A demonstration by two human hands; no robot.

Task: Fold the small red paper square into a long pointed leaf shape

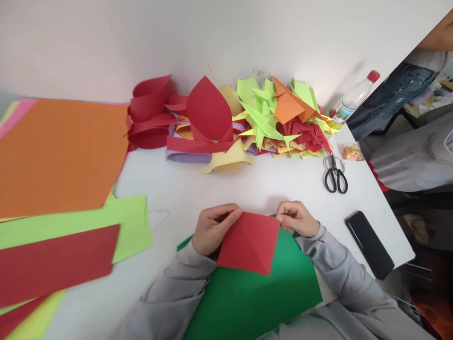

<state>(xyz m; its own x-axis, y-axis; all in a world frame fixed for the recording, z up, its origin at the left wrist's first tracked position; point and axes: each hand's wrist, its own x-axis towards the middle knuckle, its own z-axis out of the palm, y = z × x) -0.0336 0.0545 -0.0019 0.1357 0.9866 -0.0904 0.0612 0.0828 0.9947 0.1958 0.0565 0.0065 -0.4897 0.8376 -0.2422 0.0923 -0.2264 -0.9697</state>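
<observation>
A red square of paper [249, 243], with a faint diagonal crease, is held up between my two hands. My left hand [214, 229] pinches its upper left corner, thumb on top. At its upper right corner, the fingertips of my right hand [296, 218] close on the paper's edge. Beneath it, a large green sheet [262, 297] lies on the white table [184, 189], partly covered by the red square and my forearms.
Large orange sheets [67, 151], lime strips [130, 226] and red strips [60, 264] lie left. Behind are rolled red paper [150, 108] and folded lime pieces [262, 113]. Black scissors [334, 177], a phone [370, 243], a wrapped snack [351, 151] and a bottle [350, 104] stand right. Another person [396, 94] is beyond.
</observation>
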